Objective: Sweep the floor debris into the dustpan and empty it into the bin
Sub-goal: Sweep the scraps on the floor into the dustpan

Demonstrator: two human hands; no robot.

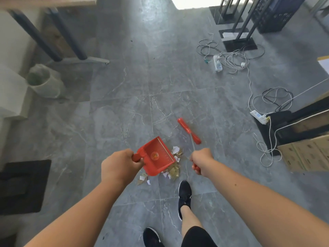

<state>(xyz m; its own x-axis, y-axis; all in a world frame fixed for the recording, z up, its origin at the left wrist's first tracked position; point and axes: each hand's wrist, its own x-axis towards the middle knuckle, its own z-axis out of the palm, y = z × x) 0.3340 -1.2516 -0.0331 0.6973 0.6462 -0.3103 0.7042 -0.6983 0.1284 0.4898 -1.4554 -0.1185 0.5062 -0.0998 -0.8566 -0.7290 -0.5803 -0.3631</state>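
Observation:
My left hand [119, 166] grips the handle of a red dustpan [156, 155], held low over the grey tiled floor with its mouth facing right. The pan's inside looks bare. A pile of debris [175, 164], white paper scraps and dry yellow leaves, lies on the floor along the pan's right edge and below it. My right hand [202, 162] is closed around the red grip of a small broom, whose thin rod rises to a red broom head [188, 130] beyond the pile. The bin [42, 82], lined with a translucent bag, stands far left under a table.
My black shoes [185, 195] stand just below the debris. Loose cables and power strips [218, 63] sprawl on the right, beside cardboard boxes [308, 154] and black stand bases [239, 43]. Table legs [71, 31] stand at the upper left, a black mat [23, 186] at left.

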